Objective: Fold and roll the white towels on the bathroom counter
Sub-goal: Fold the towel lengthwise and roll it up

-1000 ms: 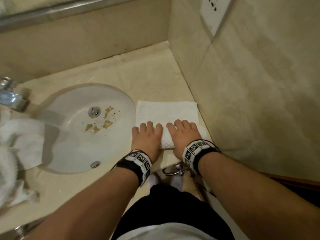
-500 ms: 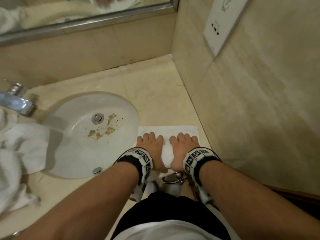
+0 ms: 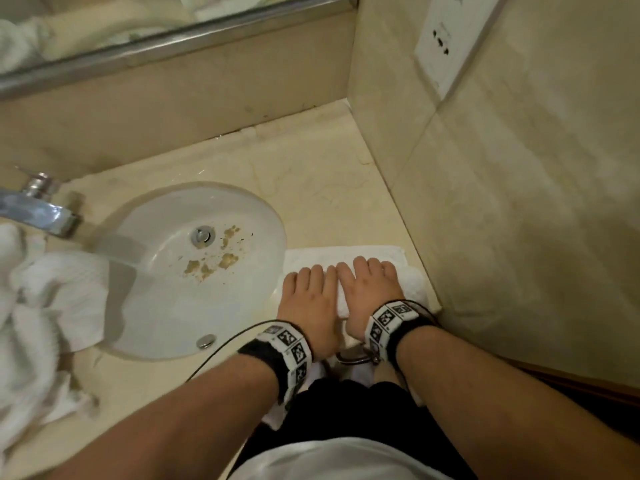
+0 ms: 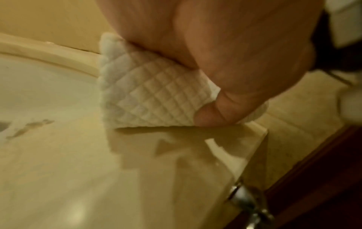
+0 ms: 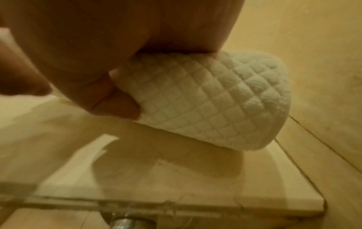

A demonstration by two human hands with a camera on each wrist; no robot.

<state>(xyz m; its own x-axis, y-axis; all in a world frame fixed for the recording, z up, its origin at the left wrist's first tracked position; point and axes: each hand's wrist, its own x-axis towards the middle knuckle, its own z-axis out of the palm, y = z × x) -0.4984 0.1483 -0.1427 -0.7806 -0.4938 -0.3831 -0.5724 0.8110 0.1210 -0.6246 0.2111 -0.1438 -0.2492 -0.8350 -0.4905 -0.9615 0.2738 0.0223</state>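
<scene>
We list a white oval sink basin (image 3: pixel 194 271) set into the beige marble counter (image 3: pixel 311 181), at 9 o'clock of centre in the head view. Its chrome drain stopper (image 3: pixel 202 234) sits near the middle, with brown crumbly residue (image 3: pixel 211 263) scattered at 5 o'clock of it. An overflow cap (image 3: pixel 206 341) sits at the basin's 6 o'clock wall. A chrome faucet (image 3: pixel 41 209) stands at the basin's 10 o'clock. A mirror with a metal frame (image 3: pixel 173 39) runs along 12 o'clock. A white wall socket plate (image 3: pixel 446 39) hangs at 2 o'clock. A chrome ring fitting (image 3: pixel 353 358) hangs below the counter's front edge.
</scene>
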